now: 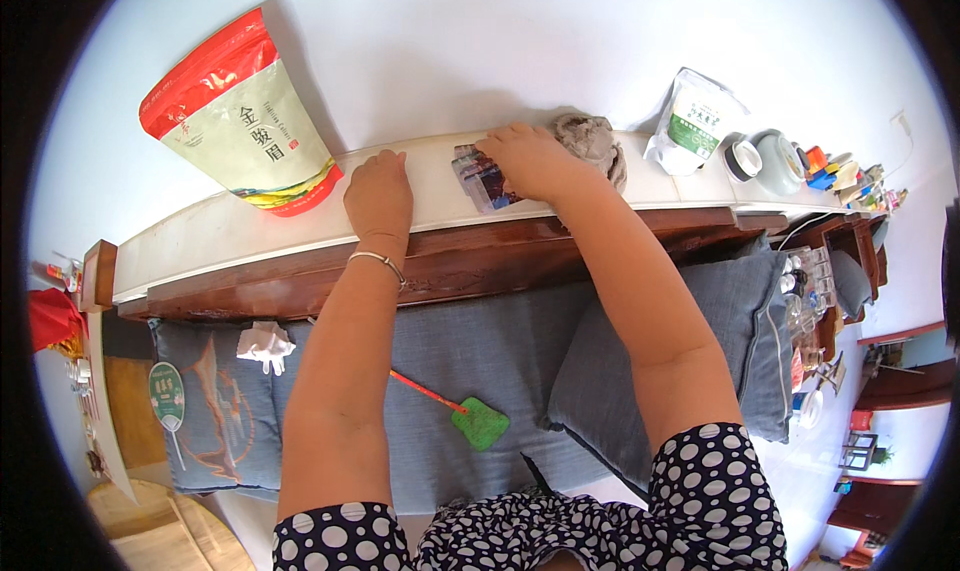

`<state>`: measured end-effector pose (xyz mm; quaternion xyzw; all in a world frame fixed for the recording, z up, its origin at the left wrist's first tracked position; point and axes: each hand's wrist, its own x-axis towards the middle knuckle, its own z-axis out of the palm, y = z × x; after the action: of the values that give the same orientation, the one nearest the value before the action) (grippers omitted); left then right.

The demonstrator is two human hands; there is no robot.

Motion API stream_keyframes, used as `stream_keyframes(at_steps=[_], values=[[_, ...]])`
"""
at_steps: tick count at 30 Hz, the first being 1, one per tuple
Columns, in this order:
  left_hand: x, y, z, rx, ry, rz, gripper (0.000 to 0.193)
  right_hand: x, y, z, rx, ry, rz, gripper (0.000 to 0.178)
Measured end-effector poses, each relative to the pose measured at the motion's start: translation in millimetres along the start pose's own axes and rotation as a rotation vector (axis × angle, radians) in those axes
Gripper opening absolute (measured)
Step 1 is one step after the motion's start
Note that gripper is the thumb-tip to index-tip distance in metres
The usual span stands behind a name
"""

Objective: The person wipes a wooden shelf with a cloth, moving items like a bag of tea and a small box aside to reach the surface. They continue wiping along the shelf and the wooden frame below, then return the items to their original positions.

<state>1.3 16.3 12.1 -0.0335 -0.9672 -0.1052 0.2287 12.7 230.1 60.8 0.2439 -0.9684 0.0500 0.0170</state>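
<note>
Right hand (528,159) fingers grip a packet (483,179) (long axis crosswise); left hand (379,193) closed.

head cam: on my head, fisheye | faces down and forward over my forearms | close above the white ledge (250,233) and grey sofa cushions (480,351) | single view, nothing shared
</note>
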Motion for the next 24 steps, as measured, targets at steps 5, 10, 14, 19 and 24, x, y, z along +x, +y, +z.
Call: stream_keyframes(at_steps=[5, 10, 14, 19, 24], values=[[0.0, -4.0, -0.6, 0.003, -0.009, 0.010, 0.031, 18.0, -7.0, -5.7, -0.132, -0.113, 0.027, 0.042], [-0.8, -1.5, 0.6, 0.023, 0.005, 0.011, 0.030, 35.1, -1.4, -18.1, -0.103, -0.287, 0.095, 0.058], [-1.1, -4.4, 1.0, 0.053, 0.017, 0.022, 0.030, 40.7, -1.2, -23.0, 0.004, -0.348, 0.149, 0.057], [0.0, -1.8, 2.5, 0.040, 0.021, 0.020, 0.030, 34.4, -0.7, -22.6, -0.028, -0.308, 0.113, 0.052], [-1.0, -4.2, 2.5, 0.061, 0.023, 0.033, 0.030, 17.7, -4.4, -11.5, 0.108, -0.193, -0.011, 0.057]])
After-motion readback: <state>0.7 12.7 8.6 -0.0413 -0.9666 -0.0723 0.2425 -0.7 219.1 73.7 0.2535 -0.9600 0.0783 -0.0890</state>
